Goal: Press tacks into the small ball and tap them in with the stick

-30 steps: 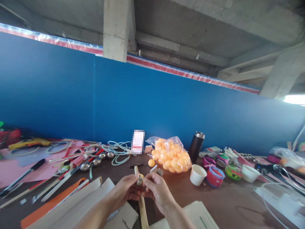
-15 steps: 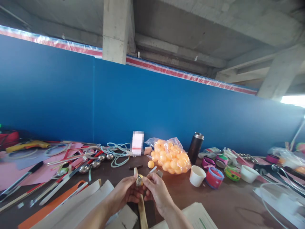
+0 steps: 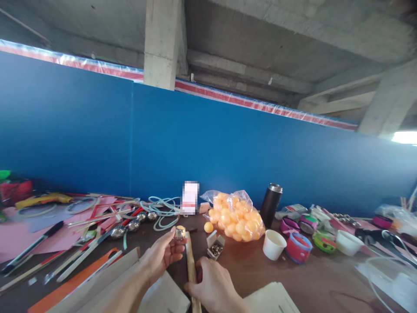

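My left hand [image 3: 164, 252] holds a shiny silver bell [image 3: 179, 234] at its fingertips, with something orange-yellow behind it. Lower and to the right, my right hand [image 3: 213, 282] is closed around a flat wooden stick [image 3: 191, 261] that points away from me. Just beyond my right hand sits a small open box [image 3: 215, 246] with little metal pieces inside. A single orange ball [image 3: 208, 227] lies behind the box, beside a clear bag of orange balls [image 3: 236, 217].
A black bottle [image 3: 271, 204], a white cup [image 3: 274, 244] and colourful rolled bands [image 3: 299, 248] stand to the right. Pens, sticks, silver bells [image 3: 133, 224], pale tubing [image 3: 163, 206] and coloured paper crowd the left. Papers [image 3: 272, 298] lie near me.
My hands have moved apart. The left has shifted left with the bell, while the right has come down onto the wooden stick. The small open box now shows fully.
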`<action>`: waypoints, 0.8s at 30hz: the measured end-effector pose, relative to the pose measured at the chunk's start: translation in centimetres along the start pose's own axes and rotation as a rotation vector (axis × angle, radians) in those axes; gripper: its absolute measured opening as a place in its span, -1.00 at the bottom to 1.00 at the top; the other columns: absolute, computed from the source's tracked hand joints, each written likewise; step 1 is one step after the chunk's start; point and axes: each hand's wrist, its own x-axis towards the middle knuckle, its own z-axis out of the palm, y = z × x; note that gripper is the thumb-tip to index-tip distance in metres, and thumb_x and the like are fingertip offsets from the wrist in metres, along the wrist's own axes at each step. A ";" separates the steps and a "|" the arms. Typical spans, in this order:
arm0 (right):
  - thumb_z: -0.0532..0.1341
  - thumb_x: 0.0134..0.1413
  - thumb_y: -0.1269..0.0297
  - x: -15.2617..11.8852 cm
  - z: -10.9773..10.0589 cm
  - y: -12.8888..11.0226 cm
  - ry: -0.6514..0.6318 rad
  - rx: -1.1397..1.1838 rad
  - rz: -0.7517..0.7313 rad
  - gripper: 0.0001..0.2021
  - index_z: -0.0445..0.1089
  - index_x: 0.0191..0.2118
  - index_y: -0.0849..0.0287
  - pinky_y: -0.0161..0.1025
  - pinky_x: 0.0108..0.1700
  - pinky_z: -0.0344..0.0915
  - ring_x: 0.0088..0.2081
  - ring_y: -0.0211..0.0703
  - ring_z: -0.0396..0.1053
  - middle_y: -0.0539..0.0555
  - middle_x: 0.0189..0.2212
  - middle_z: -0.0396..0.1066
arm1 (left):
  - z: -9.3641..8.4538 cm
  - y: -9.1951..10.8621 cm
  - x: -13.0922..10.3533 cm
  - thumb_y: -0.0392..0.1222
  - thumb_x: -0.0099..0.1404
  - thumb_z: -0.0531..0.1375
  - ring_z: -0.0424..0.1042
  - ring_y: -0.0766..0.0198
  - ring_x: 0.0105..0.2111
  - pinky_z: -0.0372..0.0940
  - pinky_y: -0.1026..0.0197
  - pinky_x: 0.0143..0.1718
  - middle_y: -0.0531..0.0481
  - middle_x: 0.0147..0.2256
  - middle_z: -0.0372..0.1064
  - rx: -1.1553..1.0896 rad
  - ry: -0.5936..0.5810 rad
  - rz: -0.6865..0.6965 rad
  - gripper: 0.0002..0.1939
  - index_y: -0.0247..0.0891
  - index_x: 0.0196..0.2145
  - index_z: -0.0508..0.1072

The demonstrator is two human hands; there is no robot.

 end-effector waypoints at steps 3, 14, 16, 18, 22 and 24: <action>0.21 -0.29 0.22 0.4 0.5 0.4 -0.004 0.073 0.016 -0.76 0.38 -0.36 0.11 -0.32 -0.43 0.12 -0.40 -0.12 0.37 0.03 -0.43 0.43 | 0.0 0.2 -0.3 -0.04 0.14 0.14 0.40 0.33 -0.47 0.34 0.30 -0.52 -0.24 -0.28 0.44 -0.029 -0.014 -0.003 -0.58 -0.38 -0.12 0.35; 0.10 -0.22 0.41 1.6 1.0 0.4 0.002 0.612 0.048 -0.94 0.27 -0.49 0.21 -0.40 -0.57 0.09 -0.55 -0.27 0.25 -0.05 -0.62 0.24 | -0.5 0.7 -0.2 -0.08 0.18 0.10 0.35 0.37 -0.52 0.31 0.32 -0.55 -0.13 -0.40 0.39 -0.145 -0.091 0.031 -0.58 -0.31 -0.03 0.32; 0.06 -0.14 0.41 1.3 0.8 0.0 0.028 0.732 -0.015 -0.93 0.23 -0.43 0.19 -0.41 -0.60 0.11 -0.61 -0.32 0.21 -0.09 -0.60 0.19 | -0.9 0.8 0.2 -0.11 0.18 0.11 0.34 0.39 -0.53 0.30 0.34 -0.57 -0.12 -0.40 0.38 -0.175 -0.051 0.067 -0.62 -0.32 -0.07 0.35; 0.03 -0.06 0.39 0.8 0.3 -0.5 0.039 0.859 -0.093 -0.92 0.19 -0.36 0.17 -0.41 -0.64 0.13 -0.65 -0.36 0.17 -0.11 -0.58 0.15 | -1.3 1.0 0.6 -0.13 0.16 0.13 0.32 0.41 -0.56 0.26 0.37 -0.60 -0.11 -0.42 0.38 -0.210 0.009 0.102 -0.67 -0.34 -0.13 0.37; 0.04 -0.03 0.36 0.0 -0.5 -1.5 0.037 0.940 -0.171 -0.89 0.14 -0.29 0.15 -0.42 -0.67 0.15 -0.66 -0.37 0.13 -0.12 -0.56 0.10 | -1.8 1.5 1.0 -0.11 0.14 0.15 0.29 0.43 -0.57 0.19 0.40 -0.63 -0.10 -0.44 0.37 -0.246 0.089 0.154 -0.70 -0.35 -0.22 0.40; 0.06 -0.06 0.37 -0.2 -0.6 -1.8 0.054 0.901 -0.209 -0.85 0.15 -0.28 0.16 -0.43 -0.68 0.14 -0.67 -0.37 0.11 -0.12 -0.58 0.09 | -1.9 1.6 1.0 -0.10 0.14 0.16 0.29 0.43 -0.56 0.19 0.39 -0.62 -0.09 -0.43 0.37 -0.254 0.082 0.182 -0.70 -0.34 -0.21 0.40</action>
